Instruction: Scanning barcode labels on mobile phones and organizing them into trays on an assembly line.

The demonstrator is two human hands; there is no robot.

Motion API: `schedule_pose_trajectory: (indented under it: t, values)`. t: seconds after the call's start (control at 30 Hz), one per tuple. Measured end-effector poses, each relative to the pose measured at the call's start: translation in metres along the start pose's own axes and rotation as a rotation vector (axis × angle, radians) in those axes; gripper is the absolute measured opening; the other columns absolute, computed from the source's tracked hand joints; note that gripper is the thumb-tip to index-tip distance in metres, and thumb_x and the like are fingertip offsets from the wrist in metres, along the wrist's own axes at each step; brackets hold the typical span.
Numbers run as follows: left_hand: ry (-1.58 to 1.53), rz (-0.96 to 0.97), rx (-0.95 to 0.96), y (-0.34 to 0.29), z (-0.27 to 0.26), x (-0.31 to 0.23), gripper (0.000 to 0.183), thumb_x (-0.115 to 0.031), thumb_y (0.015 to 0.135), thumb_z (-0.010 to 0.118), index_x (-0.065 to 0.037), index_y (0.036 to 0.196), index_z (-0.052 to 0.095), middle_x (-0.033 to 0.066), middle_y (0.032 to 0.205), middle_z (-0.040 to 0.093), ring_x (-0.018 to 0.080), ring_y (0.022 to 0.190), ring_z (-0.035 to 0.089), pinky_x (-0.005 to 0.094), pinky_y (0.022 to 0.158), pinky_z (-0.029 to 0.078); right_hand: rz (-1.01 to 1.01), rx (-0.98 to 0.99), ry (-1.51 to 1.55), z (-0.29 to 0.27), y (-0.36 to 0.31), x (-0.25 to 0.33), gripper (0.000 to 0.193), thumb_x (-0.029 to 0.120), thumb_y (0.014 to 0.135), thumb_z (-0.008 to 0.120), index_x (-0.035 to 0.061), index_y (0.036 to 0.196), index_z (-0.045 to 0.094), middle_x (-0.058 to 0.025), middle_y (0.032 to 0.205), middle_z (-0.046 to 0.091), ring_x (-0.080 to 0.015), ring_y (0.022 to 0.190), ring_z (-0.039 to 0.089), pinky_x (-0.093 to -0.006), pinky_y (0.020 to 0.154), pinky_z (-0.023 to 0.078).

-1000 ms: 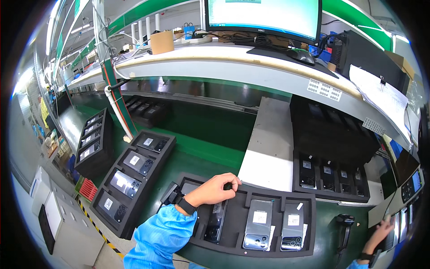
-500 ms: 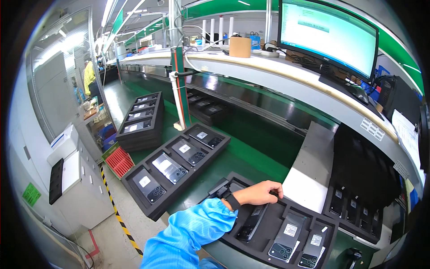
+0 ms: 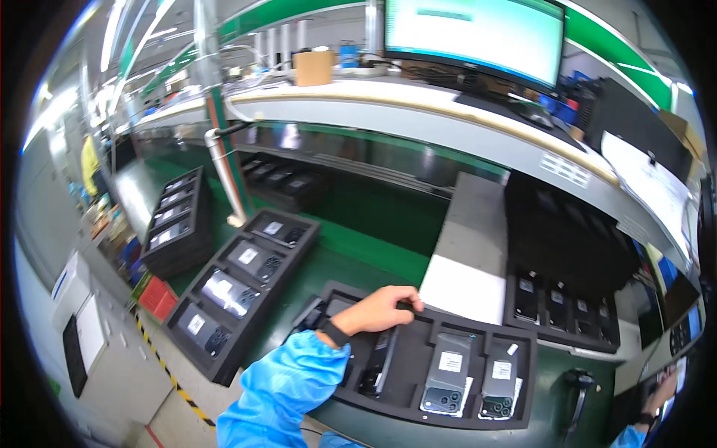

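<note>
My left hand point(image 3: 385, 308), in a blue sleeve with a black wristband, reaches over a black foam tray point(image 3: 418, 411) of phones. Its fingers curl closed around something dark that I cannot make out. Just below them a dark phone point(image 3: 379, 364) stands tilted on its edge in a compartment, its upper end running up under the palm. Farther right in that tray lie two phones point(image 3: 450, 364), point(image 3: 501, 371) with white labels, their camera ends nearest me. At the lower right rim my right hand point(image 3: 661, 392) appears small, beside a glossy panel; its fingers are smeared.
Left of the tray is another full phone tray point(image 3: 280, 280), with a stack of trays point(image 3: 175, 250) behind it. A tray of dark phones point(image 3: 553, 328) sits at right, near a black handheld device point(image 3: 579, 392). A shelf point(image 3: 336, 93) with a monitor point(image 3: 478, 37) spans the back.
The view has swung right, so the scene sits farther left. My left hand stays over the same tray compartment, near the tilted phone. My right hand has come into view at the rim.
</note>
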State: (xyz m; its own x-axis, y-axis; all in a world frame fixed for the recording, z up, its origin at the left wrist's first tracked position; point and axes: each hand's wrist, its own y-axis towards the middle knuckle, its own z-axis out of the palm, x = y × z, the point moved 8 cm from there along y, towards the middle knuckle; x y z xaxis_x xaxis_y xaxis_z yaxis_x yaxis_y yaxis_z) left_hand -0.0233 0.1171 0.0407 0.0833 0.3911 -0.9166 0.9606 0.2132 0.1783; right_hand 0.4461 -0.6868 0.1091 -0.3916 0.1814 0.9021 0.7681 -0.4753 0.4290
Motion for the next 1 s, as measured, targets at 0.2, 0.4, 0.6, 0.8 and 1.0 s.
schedule_pose_trajectory:
  t: [0.2, 0.4, 0.6, 0.8, 1.0]
  values:
    - [-0.086, -0.082, 0.007, -0.003, 0.001, -0.001, 0.03, 0.003, 0.077, 0.057, 0.0, 0.106, 0.065, 0.0093, 0.115, 0.068, 0.02, 0.116, 0.06, 0.0321, 0.105, 0.044, -0.092, -0.035, -0.083, -0.049, 0.038, -0.038, 0.042, 0.048, 0.105, 0.052, 0.0096, 0.106, 0.069, 0.0064, 0.072, 0.055, -0.0035, 0.058, 0.045, -0.0211, 0.052, 0.035]
    - [0.017, -0.054, -0.013, -0.002, 0.0, -0.004, 0.037, 0.005, 0.075, 0.055, 0.001, 0.109, 0.066, 0.0084, 0.114, 0.068, 0.0182, 0.113, 0.061, 0.0311, 0.102, 0.045, 0.342, 0.02, 0.154, 0.035, -0.199, -0.018, 0.028, 0.03, 0.105, 0.054, 0.0094, 0.119, 0.066, 0.0053, 0.078, 0.057, -0.0018, 0.055, 0.045, -0.018, 0.042, 0.031]
    - [-0.093, -0.052, -0.025, -0.002, 0.0, -0.008, 0.038, 0.007, 0.075, 0.052, 0.001, 0.11, 0.065, 0.0059, 0.108, 0.067, 0.0155, 0.107, 0.061, 0.0291, 0.097, 0.047, 0.35, 1.344, -0.129, 0.233, -0.466, 0.159, 0.027, 0.026, 0.099, 0.067, 0.0047, 0.083, 0.072, -0.0032, 0.069, 0.069, -0.0059, 0.052, 0.06, -0.0185, 0.043, 0.043]
    - [-0.018, 0.02, -0.131, -0.004, 0.0, -0.015, 0.04, 0.004, 0.076, 0.056, 0.001, 0.116, 0.062, 0.0086, 0.113, 0.066, 0.0195, 0.109, 0.062, 0.0319, 0.099, 0.048, 0.321, 2.141, -0.314, 0.297, -0.662, 0.234, 0.034, 0.03, 0.098, 0.068, 0.0005, 0.081, 0.071, -0.0035, 0.067, 0.069, -0.0074, 0.05, 0.057, -0.0256, 0.047, 0.045]
    - [0.353, 0.027, -0.24, -0.006, 0.008, -0.023, 0.045, -0.015, 0.08, 0.063, -0.003, 0.124, 0.058, 0.0171, 0.122, 0.063, 0.0343, 0.107, 0.063, 0.0424, 0.092, 0.051, 0.252, 2.121, -0.297, 0.296, -0.67, 0.234, 0.031, 0.032, 0.093, 0.075, 0.0012, 0.092, 0.076, -0.0033, 0.07, 0.07, -0.0089, 0.056, 0.06, -0.0258, 0.055, 0.049]
